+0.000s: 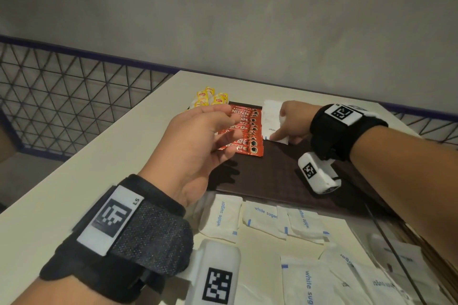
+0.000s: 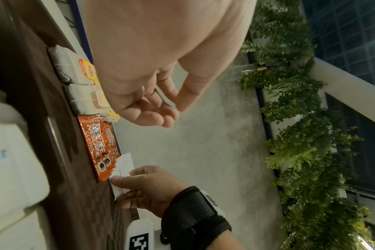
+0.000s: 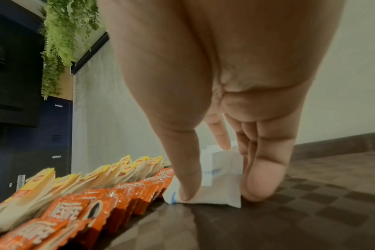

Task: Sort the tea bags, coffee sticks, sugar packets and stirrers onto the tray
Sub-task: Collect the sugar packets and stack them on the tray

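I see my right hand (image 1: pixel 293 122) reaching down onto the tray (image 1: pixel 280 171), thumb and fingers (image 3: pixel 258 182) pinching a sugar packet (image 3: pixel 216 191) that touches the tray just beside the coffee sticks (image 1: pixel 244 131). My left hand (image 1: pixel 198 141) hovers over the sticks, fingers loosely curled and apart, holding nothing. Tea bags (image 1: pixel 212 99) sit at the tray's far left corner. More sugar packets (image 1: pixel 267 220) lie on the surface by the tray's near edge.
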The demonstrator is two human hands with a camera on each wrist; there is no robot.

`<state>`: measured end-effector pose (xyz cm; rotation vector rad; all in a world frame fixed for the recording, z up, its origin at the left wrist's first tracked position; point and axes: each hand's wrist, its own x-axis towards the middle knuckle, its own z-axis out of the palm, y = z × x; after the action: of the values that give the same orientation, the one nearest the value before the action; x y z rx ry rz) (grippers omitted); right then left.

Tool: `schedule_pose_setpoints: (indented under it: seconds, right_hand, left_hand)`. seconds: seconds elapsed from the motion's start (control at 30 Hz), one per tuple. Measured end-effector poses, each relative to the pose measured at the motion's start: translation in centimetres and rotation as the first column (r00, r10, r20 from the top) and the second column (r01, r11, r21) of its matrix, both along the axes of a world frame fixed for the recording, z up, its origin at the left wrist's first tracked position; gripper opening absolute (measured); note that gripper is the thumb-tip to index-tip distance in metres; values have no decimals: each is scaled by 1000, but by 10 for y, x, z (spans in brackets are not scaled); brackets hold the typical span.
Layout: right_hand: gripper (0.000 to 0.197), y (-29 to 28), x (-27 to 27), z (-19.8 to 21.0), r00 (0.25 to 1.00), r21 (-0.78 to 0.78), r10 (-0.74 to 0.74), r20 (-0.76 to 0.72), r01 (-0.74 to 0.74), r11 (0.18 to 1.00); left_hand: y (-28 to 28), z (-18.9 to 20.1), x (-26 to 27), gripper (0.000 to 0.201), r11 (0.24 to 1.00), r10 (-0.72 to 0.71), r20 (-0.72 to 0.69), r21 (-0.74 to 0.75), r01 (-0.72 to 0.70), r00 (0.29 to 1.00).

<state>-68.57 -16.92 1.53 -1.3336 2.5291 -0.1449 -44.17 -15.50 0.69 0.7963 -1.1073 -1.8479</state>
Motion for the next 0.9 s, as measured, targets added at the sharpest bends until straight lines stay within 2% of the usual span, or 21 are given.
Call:
schedule_pose_setpoints:
  seconds: [0.13, 0.23, 0.3, 0.37, 0.47, 0.53, 0.6, 0.63, 0.67, 0.73, 0.8, 0.83, 0.9]
  right_hand:
    - [62, -1, 1, -2, 1000, -36, -23, -6, 22, 999]
    - [67, 15, 6, 6, 999, -75, -30, -23, 28, 997]
    - [56, 38, 12, 20, 993, -57, 48, -110, -54, 997]
    - [37, 72, 21, 35, 981, -15, 154, -117, -157, 987]
    - [13, 131, 42, 52, 957, 70, 289, 19, -289, 955]
    - [14, 167, 56, 55, 941, 162, 331, 73, -339, 927]
    - [31, 197, 67, 52, 938, 266, 329, 107, -345, 900]
    - [45, 210, 71, 50, 939, 312, 328, 107, -345, 885]
    - [59, 221, 75, 48, 937, 352, 337, 88, -346, 870]
    - [79, 240, 83, 42, 936, 404, 349, 51, -339, 849]
    - [89, 254, 90, 33, 935, 417, 354, 28, -333, 846]
    - [91, 258, 94, 26, 932, 416, 362, 13, -334, 846]
    - [90, 264, 101, 15, 925, 408, 377, -48, -326, 853]
  left_hand:
    - [-2, -2, 1, 19, 1000, -11, 16, 29, 11, 1000]
    - [-2, 0, 4, 21, 1000, -20, 59, -14, 21, 998]
    - [-1, 6, 6, 20, 993, -32, 112, -111, 45, 993]
    - [6, 15, 9, 15, 974, -81, 146, -199, 109, 986]
    - [13, 30, 13, 8, 938, -151, 247, -271, 217, 957]
    - [20, 40, 16, 5, 885, -168, 395, -344, 315, 903]
    - [28, 46, 21, 9, 814, -137, 590, -391, 430, 796]
    - [31, 47, 26, 14, 772, -101, 697, -395, 498, 710]
    - [36, 46, 31, 20, 727, -49, 799, -383, 570, 599]
    - [47, 43, 41, 37, 631, 71, 941, -298, 716, 330]
    - [62, 37, 50, 62, 525, 165, 983, -161, 836, 86]
    - [69, 34, 53, 76, 494, 193, 981, -116, 862, 22]
    - [84, 28, 58, 98, 474, 174, 985, -71, 878, -14]
